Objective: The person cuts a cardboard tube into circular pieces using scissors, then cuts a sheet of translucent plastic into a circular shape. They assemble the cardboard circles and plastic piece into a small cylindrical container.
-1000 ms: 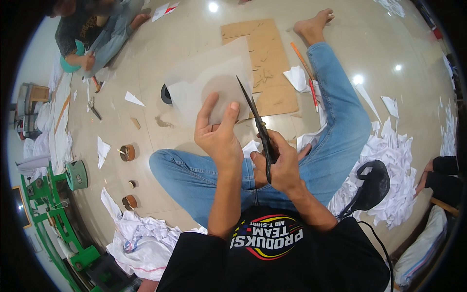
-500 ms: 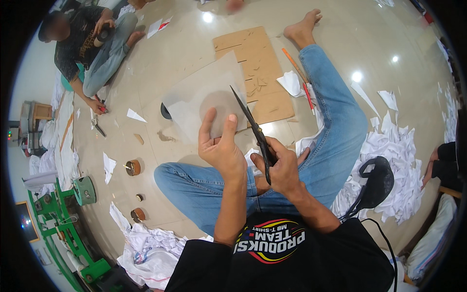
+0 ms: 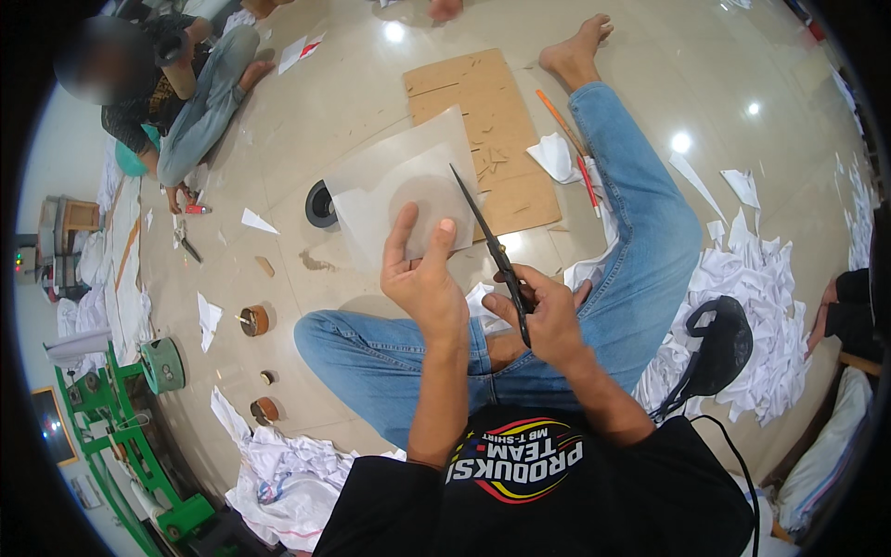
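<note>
A translucent white sheet [image 3: 371,186] is pinched in my left hand [image 3: 427,288], with the thumb and fingers on its lower part. A pale round shape [image 3: 429,190] shows at the fingertips; whether it lies in front of the sheet or behind it I cannot tell. My right hand [image 3: 549,320] grips black scissors [image 3: 486,225] by the handles. Their blades look closed and point up and away, alongside the sheet's right edge. On the floor just left of the sheet lies a black ring-shaped roll [image 3: 321,203].
Beyond the sheet lies brown cardboard [image 3: 515,158] with slits and small scraps. An orange stick-like tool [image 3: 557,116] and a red pen-like one [image 3: 588,186] rest by my right leg. White cloth heaps [image 3: 756,325] lie at the right. Another person [image 3: 200,121] sits at the far left.
The sheet has shifted slightly right, uncovering more of the black roll. The scissors have moved a little right with my right hand. The other person's raised arm has moved.
</note>
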